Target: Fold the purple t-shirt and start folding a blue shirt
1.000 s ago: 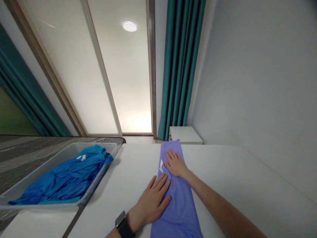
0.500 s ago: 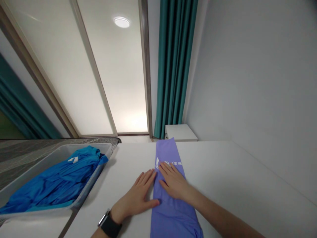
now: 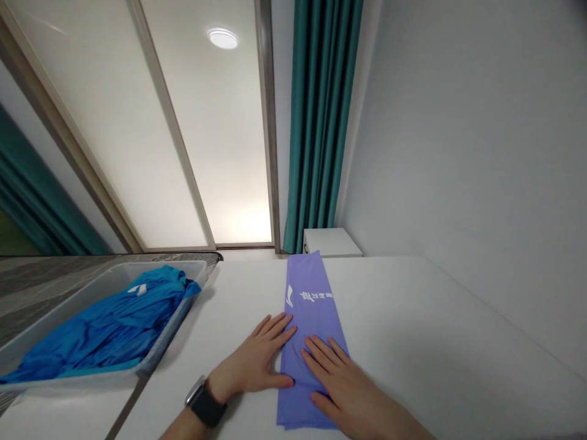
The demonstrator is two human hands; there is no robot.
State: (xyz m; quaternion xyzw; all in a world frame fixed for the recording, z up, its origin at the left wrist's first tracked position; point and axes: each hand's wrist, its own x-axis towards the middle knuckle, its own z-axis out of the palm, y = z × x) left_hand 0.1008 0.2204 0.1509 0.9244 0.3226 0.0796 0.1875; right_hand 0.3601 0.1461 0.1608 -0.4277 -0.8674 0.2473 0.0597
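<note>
A purple garment (image 3: pixel 308 311), folded into a long narrow strip with white lettering, lies on the white table (image 3: pixel 413 330). My left hand (image 3: pixel 257 362), with a dark watch on the wrist, lies flat and open on the table, its fingers touching the strip's left edge. My right hand (image 3: pixel 342 391) rests flat and open on the near part of the strip, fingers spread.
A grey tray (image 3: pixel 43 321) holding a crumpled blue garment (image 3: pixel 110 327) stands at the left on a striped surface. Beyond the table are a small white cabinet (image 3: pixel 331 242), teal curtains (image 3: pixel 321 122) and a frosted sliding door. A plain wall runs along the right.
My right hand has slid back along the purple strip toward me, uncovering the white lettering. My left hand has moved from the cloth to the table beside its left edge.
</note>
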